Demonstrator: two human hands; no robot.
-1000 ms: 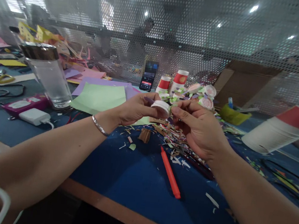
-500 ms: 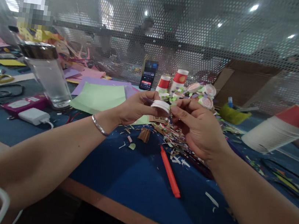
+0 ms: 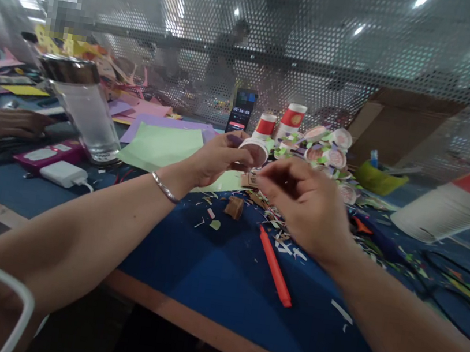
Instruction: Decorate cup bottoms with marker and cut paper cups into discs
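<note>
My left hand (image 3: 216, 162) grips a short, round, white-rimmed piece (image 3: 258, 151) that looks like the cut-off bottom of a paper cup, its hollow side turned partly toward me. Just to the right of it is my right hand (image 3: 315, 210), fingers curled and thumb and fingertips close together; whatever is between them, if anything, is too small to make out. Behind both hands lies a heap of similar round cup pieces (image 3: 330, 148) with green and purple bits attached. A red marker (image 3: 275, 268) lies below the right hand, beside paper scraps (image 3: 284, 247).
Red-and-white paper cups (image 3: 292, 119) and a phone (image 3: 241, 113) stand at the back. Stacked cups (image 3: 453, 207) lean at right. Green paper (image 3: 163, 145), a glass bottle (image 3: 90, 115) and a purple box with a white plug (image 3: 62, 174) are left. Another person's hand (image 3: 14, 126) rests far left.
My right hand has come away from the cup piece slightly, down and toward me. The piece has tilted to show more of its hollow side. Another person's hand has appeared at far left.
</note>
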